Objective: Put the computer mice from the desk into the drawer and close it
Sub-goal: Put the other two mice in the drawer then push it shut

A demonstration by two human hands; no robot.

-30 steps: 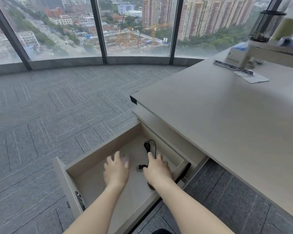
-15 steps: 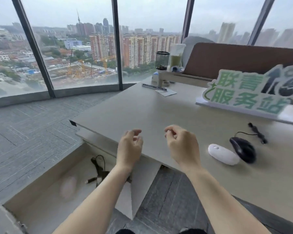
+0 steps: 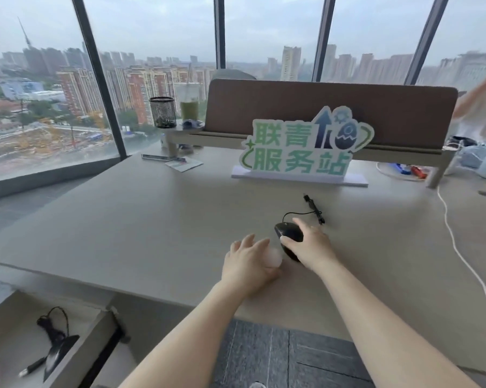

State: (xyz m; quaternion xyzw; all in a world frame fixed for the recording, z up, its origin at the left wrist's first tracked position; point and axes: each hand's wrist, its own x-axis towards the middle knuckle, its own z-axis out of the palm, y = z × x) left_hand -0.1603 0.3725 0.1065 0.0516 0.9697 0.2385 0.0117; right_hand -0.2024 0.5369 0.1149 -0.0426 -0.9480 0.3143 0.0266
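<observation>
A black wired mouse (image 3: 288, 234) lies on the beige desk (image 3: 141, 219), its cable and plug (image 3: 314, 208) trailing behind it. My right hand (image 3: 309, 245) is closed over this mouse from the right. A white mouse (image 3: 275, 257) sits just left of it, mostly hidden under my left hand (image 3: 247, 264), which wraps around it. At the bottom left the drawer (image 3: 6, 340) stands open, with another black wired mouse (image 3: 58, 351) lying inside.
A green-and-white sign (image 3: 303, 147) stands behind the mice before a brown divider panel (image 3: 320, 107). At the back left are a mesh pen cup (image 3: 162, 112), a green drink (image 3: 189, 107) and papers (image 3: 183, 163). A white cable (image 3: 457, 247) runs along the right; another person's arm (image 3: 477, 99) shows far right.
Both hands left the open drawer, rose over the desk and reached forward; they now rest on the white and black mice. The view swung right from the drawer to the desktop.
</observation>
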